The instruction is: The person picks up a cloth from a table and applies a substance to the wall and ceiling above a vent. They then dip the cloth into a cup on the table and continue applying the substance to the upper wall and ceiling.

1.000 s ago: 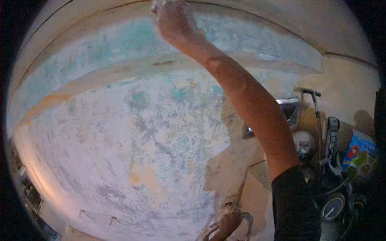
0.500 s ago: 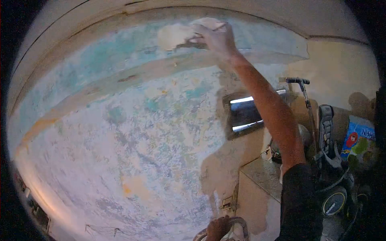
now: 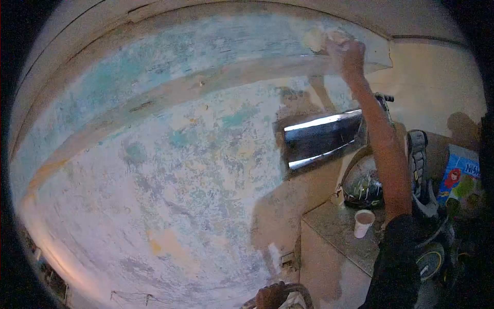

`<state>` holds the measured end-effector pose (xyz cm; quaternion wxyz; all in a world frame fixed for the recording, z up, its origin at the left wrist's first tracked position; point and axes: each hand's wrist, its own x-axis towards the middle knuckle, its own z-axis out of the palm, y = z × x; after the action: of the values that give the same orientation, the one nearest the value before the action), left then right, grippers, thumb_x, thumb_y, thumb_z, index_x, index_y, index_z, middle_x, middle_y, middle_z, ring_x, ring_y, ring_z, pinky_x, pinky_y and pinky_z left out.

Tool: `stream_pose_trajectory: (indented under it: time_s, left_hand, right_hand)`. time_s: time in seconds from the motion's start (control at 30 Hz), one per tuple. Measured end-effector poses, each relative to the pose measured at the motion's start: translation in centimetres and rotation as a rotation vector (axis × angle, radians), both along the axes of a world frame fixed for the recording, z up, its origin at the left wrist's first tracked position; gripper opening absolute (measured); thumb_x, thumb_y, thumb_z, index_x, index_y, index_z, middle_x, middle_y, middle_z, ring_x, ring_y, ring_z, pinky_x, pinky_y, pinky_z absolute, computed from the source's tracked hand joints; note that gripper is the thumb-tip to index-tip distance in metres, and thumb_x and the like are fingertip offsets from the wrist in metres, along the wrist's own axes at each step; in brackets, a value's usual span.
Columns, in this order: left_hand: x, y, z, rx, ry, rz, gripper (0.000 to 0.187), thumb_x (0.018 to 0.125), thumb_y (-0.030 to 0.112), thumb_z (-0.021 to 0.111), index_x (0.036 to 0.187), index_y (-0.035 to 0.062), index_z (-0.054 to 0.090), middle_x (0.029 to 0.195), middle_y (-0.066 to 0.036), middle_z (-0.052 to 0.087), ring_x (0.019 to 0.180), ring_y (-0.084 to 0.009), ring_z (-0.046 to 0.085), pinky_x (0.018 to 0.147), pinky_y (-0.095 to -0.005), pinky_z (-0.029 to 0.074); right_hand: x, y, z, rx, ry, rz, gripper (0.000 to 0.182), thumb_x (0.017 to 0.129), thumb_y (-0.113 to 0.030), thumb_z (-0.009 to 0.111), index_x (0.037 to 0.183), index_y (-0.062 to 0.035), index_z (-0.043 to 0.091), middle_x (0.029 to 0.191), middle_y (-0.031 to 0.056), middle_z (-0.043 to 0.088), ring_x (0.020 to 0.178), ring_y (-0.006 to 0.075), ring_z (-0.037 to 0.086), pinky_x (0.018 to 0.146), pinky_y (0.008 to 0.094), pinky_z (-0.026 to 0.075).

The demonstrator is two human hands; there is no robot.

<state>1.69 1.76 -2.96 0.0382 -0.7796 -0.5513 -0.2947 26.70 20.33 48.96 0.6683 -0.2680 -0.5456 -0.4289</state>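
Raised high at the upper right, my right hand point(image 3: 351, 55) is closed round a pale, blurred piece point(image 3: 315, 39) and presses it against the blue-green patchy band of the wall point(image 3: 221, 41). What the piece is made of cannot be made out. At the bottom edge, my left hand point(image 3: 271, 297) is closed at the rim of a rounded container point(image 3: 303, 292) with whitish material inside; its fingers look curled and are partly cut off by the frame.
A slatted opening point(image 3: 321, 136) lies below the raised arm. On a grey ledge point(image 3: 329, 219) stand a white cup point(image 3: 364, 224) and a dark shiny rounded object point(image 3: 363, 180). Further right are a padded strap point(image 3: 417, 159) and a blue printed bag point(image 3: 458, 177).
My right hand has moved right along the upper wall with the pale piece. The view has shifted slightly, and the cup now shows on the ledge. My left hand has hardly moved.
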Motion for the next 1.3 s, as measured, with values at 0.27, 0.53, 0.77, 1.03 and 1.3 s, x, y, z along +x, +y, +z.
stream_pose_trajectory:
  time_s: [0.27,0.53,0.77,1.03,1.3]
  left_hand:
    - [0.1,0.2,-0.6,-0.092,0.021,0.039,0.025,0.079,0.031,0.055,0.075,0.0064,0.058,0.063,-0.014,0.059,0.053,-0.0273,0.059,0.046,-0.0372,0.046]
    - [-0.5,-0.4,1.4,-0.375,0.065,-0.020,0.024,0.081,0.032,0.050,0.086,0.0087,0.053,0.072,-0.013,0.061,0.063,-0.0312,0.062,0.052,-0.0423,0.050]
    - [-1.0,0.3,-2.2,-0.008,0.106,-0.039,0.023,0.081,0.032,0.050,0.087,0.0093,0.053,0.066,-0.011,0.060,0.053,-0.0271,0.061,0.043,-0.0392,0.048]
    - [-0.7,1.3,-3.8,-0.174,0.120,-0.035,0.025,0.079,0.035,0.051,0.086,0.0115,0.056,0.067,-0.009,0.061,0.056,-0.0284,0.062,0.047,-0.0404,0.050]
    - [-0.5,0.7,-1.3,-0.135,0.067,-0.002,0.025,0.079,0.035,0.052,0.085,0.0112,0.057,0.067,-0.010,0.061,0.056,-0.0277,0.062,0.047,-0.0401,0.049]
  right_hand:
    - [-13.0,-0.2,-3.1,0.139,-0.258,0.112,0.019,0.077,-0.012,0.052,0.094,-0.0082,0.059,0.097,0.0202,0.057,0.091,0.0338,0.054,0.077,0.0442,0.043]
    - [-25.4,-9.7,-3.9,0.211,-0.184,0.415,0.008,0.071,-0.010,0.054,0.076,-0.0039,0.056,0.080,0.0169,0.058,0.085,0.0365,0.053,0.068,0.0457,0.045]
    - [-31.1,-13.1,-2.3,0.205,-0.304,0.811,0.007,0.070,-0.009,0.053,0.070,-0.0024,0.057,0.071,0.0148,0.059,0.069,0.0327,0.057,0.062,0.0439,0.046]
    - [-22.8,-7.1,2.3,0.042,-0.321,1.051,0.013,0.079,-0.009,0.058,0.086,0.0000,0.064,0.082,0.0025,0.064,0.076,0.0101,0.060,0.065,0.0243,0.050]
    - [-6.8,-0.6,2.5,-0.272,0.030,1.280,0.016,0.080,-0.006,0.059,0.094,0.0035,0.060,0.093,0.0098,0.060,0.078,0.0150,0.060,0.068,0.0256,0.054]
